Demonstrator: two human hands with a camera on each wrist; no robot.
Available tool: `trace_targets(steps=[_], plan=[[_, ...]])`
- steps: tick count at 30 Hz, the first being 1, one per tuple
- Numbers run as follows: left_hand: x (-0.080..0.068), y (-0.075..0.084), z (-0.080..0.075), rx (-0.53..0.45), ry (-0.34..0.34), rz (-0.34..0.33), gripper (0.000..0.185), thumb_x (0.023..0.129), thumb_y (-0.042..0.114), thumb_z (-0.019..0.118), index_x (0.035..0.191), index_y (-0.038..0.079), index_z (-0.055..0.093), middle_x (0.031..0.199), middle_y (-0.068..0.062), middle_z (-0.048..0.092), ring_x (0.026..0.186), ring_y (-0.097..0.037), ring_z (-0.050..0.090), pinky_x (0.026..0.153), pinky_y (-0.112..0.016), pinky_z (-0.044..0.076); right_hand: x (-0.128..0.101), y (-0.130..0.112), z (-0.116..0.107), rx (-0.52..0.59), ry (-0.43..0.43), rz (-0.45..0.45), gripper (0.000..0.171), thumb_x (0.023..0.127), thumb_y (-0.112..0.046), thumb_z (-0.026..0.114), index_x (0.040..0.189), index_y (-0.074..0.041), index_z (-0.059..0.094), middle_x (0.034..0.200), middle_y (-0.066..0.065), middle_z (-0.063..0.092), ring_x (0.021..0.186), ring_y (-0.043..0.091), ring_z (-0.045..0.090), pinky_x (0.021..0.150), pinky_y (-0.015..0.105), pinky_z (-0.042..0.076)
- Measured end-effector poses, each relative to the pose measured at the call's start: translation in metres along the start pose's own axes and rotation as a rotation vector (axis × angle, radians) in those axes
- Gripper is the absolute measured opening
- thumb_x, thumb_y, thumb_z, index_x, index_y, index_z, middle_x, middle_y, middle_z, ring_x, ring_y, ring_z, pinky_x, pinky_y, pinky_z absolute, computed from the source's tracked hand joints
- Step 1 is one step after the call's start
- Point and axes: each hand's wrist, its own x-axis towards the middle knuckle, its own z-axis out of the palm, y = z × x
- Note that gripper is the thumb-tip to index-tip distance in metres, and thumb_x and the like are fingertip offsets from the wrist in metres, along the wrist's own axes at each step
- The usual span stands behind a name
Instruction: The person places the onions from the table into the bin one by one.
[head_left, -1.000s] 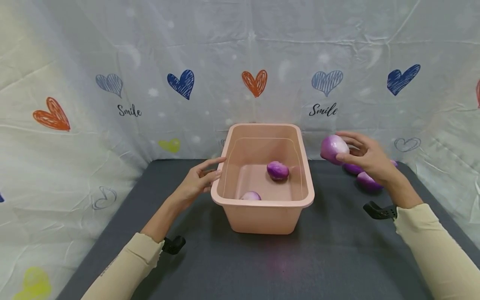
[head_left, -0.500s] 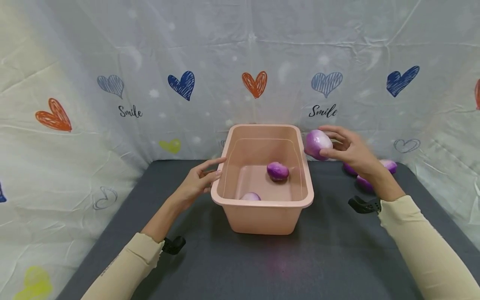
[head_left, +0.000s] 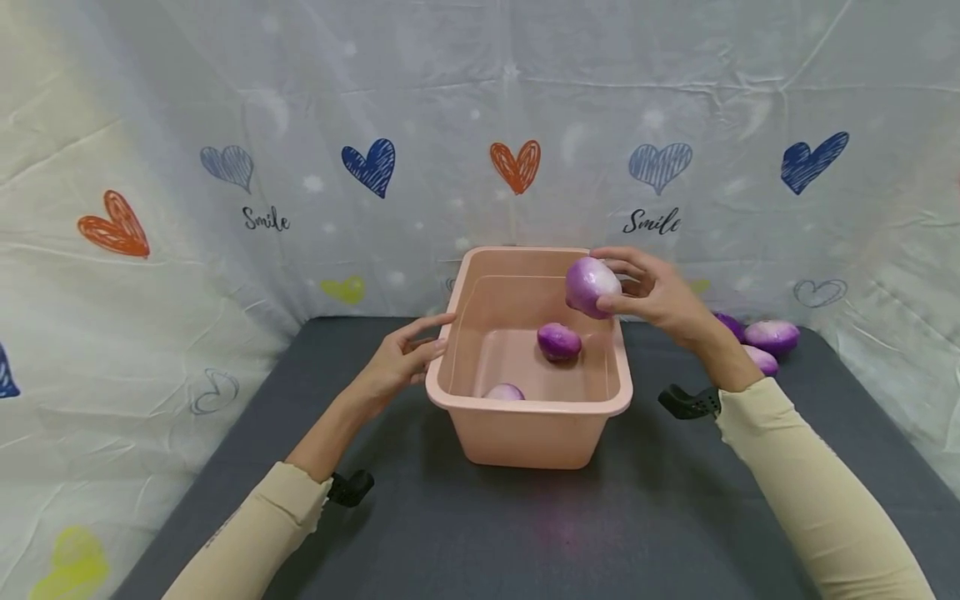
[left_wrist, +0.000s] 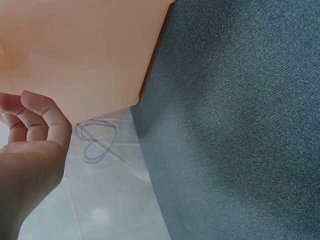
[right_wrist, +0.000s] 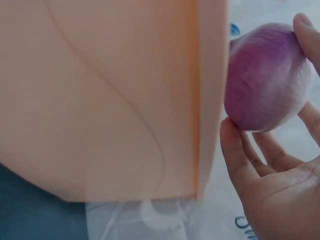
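Head view: right hand [head_left: 660, 296] holds onion [head_left: 590, 286] above bin [head_left: 525, 408].

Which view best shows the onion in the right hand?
The right wrist view: the onion fills the frame, fingers curled around it beside the tub wall. The head view shows it small above the tub's right rim. The left wrist view misses it.

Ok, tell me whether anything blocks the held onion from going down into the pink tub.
Nothing visible does. The right hand holds the onion above the tub by its right rim, and two onions lie below with bare floor between them.
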Motion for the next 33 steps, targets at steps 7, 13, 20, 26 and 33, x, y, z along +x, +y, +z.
trace_targets(steps=[7, 13, 20, 26, 33], plan=[[0.001, 0.0, 0.001, 0.008, 0.003, 0.002, 0.054, 0.105, 0.025, 0.062, 0.156, 0.018, 0.045, 0.137, -0.027, 0.056, 0.103, -0.027, 0.067, 0.085, -0.041, 0.057, 0.006, 0.005, 0.009, 0.073, -0.059, -0.033, 0.06, 0.094, -0.003, 0.074, 0.149, -0.009, 0.051, 0.145, 0.019, 0.051, 0.126, 0.034, 0.053, 0.096, 0.038, 0.051], [0.001, 0.0, 0.002, 0.01, 0.0, 0.009, 0.055, 0.105, 0.025, 0.062, 0.156, 0.018, 0.044, 0.14, -0.022, 0.056, 0.107, -0.028, 0.067, 0.085, -0.042, 0.057, 0.0, 0.008, 0.006, 0.073, -0.048, -0.033, 0.057, 0.096, -0.001, 0.071, 0.148, -0.006, 0.05, 0.143, 0.017, 0.053, 0.129, 0.04, 0.051, 0.098, 0.038, 0.05], [0.0, 0.002, 0.002, -0.005, -0.008, 0.009, 0.057, 0.105, 0.025, 0.062, 0.157, 0.016, 0.042, 0.144, -0.023, 0.052, 0.115, -0.033, 0.063, 0.087, -0.042, 0.056, -0.013, 0.012, -0.005, -0.007, 0.034, -0.007, 0.046, 0.097, -0.002, 0.069, 0.142, -0.003, 0.056, 0.139, 0.021, 0.055, 0.123, 0.038, 0.057, 0.096, 0.036, 0.051], [0.0, 0.001, 0.002, -0.01, -0.01, 0.008, 0.056, 0.105, 0.024, 0.062, 0.157, 0.016, 0.042, 0.145, -0.022, 0.052, 0.118, -0.035, 0.062, 0.088, -0.043, 0.055, -0.027, 0.016, -0.02, -0.051, 0.112, 0.021, 0.041, 0.098, -0.004, 0.068, 0.138, -0.001, 0.058, 0.135, 0.022, 0.057, 0.121, 0.037, 0.059, 0.093, 0.031, 0.052], [0.0, 0.002, 0.002, -0.001, -0.01, 0.011, 0.056, 0.105, 0.024, 0.061, 0.157, 0.016, 0.042, 0.145, -0.022, 0.052, 0.115, -0.032, 0.064, 0.088, -0.043, 0.056, -0.046, 0.019, -0.038, -0.127, 0.173, 0.13, 0.04, 0.099, -0.012, 0.07, 0.137, -0.007, 0.06, 0.132, 0.01, 0.062, 0.12, 0.028, 0.062, 0.096, 0.029, 0.049]])
